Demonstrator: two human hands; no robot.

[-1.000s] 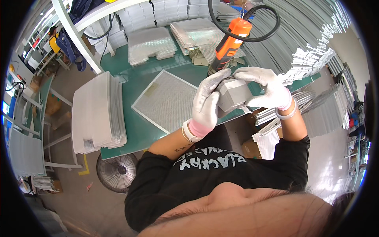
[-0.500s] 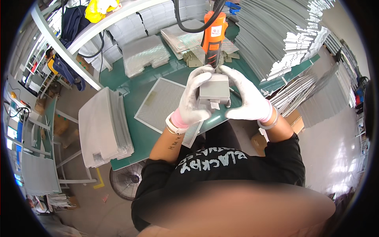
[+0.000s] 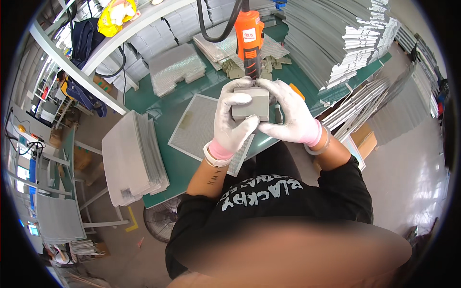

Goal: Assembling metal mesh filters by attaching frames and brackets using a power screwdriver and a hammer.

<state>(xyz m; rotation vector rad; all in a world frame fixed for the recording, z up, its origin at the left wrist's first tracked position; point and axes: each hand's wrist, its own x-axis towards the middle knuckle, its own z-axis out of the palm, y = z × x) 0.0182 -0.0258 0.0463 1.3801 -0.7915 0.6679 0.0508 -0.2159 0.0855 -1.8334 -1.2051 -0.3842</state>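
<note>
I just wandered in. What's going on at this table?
A person in white gloves has a gray block between their hands, over the near part of a green table. The left hand grips it; the right hand is cupped at its right side. An orange tool is upright just beyond their fingers. A mesh panel lies on the table, with a stack of pale sheets to its left.

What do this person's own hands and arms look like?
The left hand and right hand wear white gloves with pink cuffs. A white band circles the left wrist; a pale, rounded bangle circles the right. Dark lettering marks the left forearm. Both arms have short black sleeves. No cables show on either arm.
</note>
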